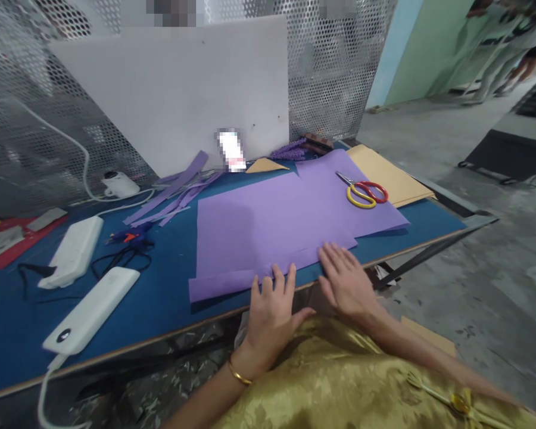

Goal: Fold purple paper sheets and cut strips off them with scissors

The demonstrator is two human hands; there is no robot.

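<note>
A purple sheet of paper (245,220) lies on the blue tabletop, its near edge turned up into a long folded strip. My left hand (272,304) rests at that fold with fingers spread, fingertips touching the paper. Farther right, my right hand (346,280) lies flat, its fingertips on the right end of the same near edge. Neither hand grasps anything. Behind the right hand is a second purple sheet (326,173), and scissors (361,192) with one red and one yellow handle lie on it.
Tan sheets (384,176) lie at the right corner. Purple paper strips (174,190) and a lit phone (232,150) sit at the back. On the left are a white power bank (92,310), a white power strip (74,250) and a blue glue gun (131,237) with its cord.
</note>
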